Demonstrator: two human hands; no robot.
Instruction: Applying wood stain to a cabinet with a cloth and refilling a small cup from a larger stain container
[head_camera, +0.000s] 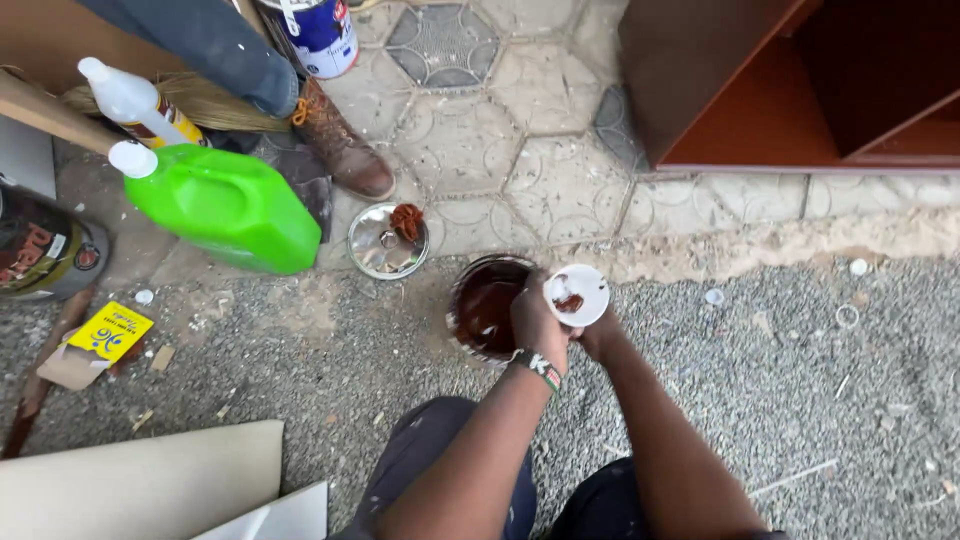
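L hand (537, 325) w/ striped wristband grips rim of open tin (487, 306) of dark brown stain, on gravel. R hand (600, 335) just beside it; fingers hold white lid (577, 294), stained, tilted above tin edge. Beyond: metal lid (387, 241) w/ rust-coloured rag, green jug (225, 203), another person's boot (343, 145), brown cabinet (760, 85).

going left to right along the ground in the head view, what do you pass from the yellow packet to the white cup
yellow packet → green jug → round tin lid with a brown rag on it → open tin of dark brown stain → left hand → small white cup held in the right hand
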